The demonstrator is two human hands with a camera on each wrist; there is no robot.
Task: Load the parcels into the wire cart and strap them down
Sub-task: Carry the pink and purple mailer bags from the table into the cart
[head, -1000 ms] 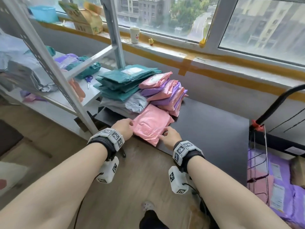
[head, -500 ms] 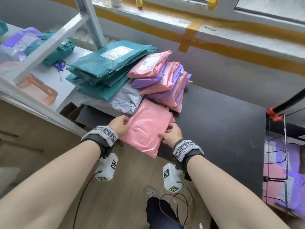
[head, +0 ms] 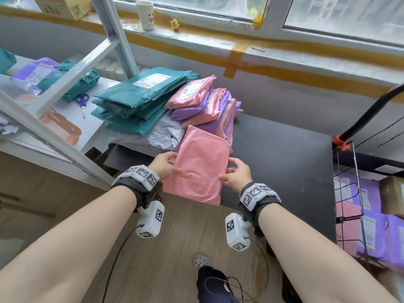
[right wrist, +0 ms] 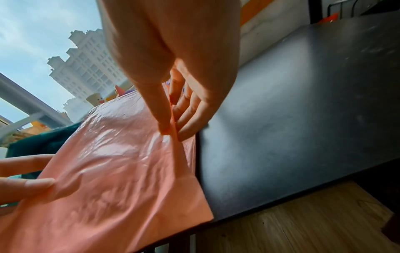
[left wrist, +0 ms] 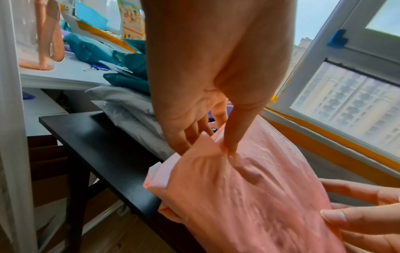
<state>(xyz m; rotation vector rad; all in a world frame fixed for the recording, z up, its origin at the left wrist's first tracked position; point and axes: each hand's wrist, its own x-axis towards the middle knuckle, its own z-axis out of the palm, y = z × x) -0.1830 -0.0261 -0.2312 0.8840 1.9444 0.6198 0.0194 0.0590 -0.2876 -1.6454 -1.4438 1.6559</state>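
Observation:
A flat pink parcel [head: 200,165] lies tilted at the near edge of the black table [head: 282,162], its lower end hanging past the edge. My left hand [head: 165,165] pinches its left edge, thumb on top and fingers underneath [left wrist: 225,143]. My right hand [head: 236,174] pinches its right edge between thumb and fingers [right wrist: 171,130]. Behind it sits a heap of pink and purple parcels [head: 207,106], with teal parcels [head: 140,99] and grey parcels [head: 166,134] to the left. The wire cart [head: 349,189] stands at the table's right end and holds purple and pink parcels [head: 371,232].
A white metal shelf [head: 54,136] stands at the left, with scissors [head: 82,101] and more parcels on it. A paper cup [head: 144,15] and a small toy [head: 175,25] sit on the window sill. The cart's black handle [head: 376,110] rises at the right. Wood floor lies below.
Both hands have slid from the parcel's near end to its sides and taken hold. The parcel's near end has come up off the table and toward me.

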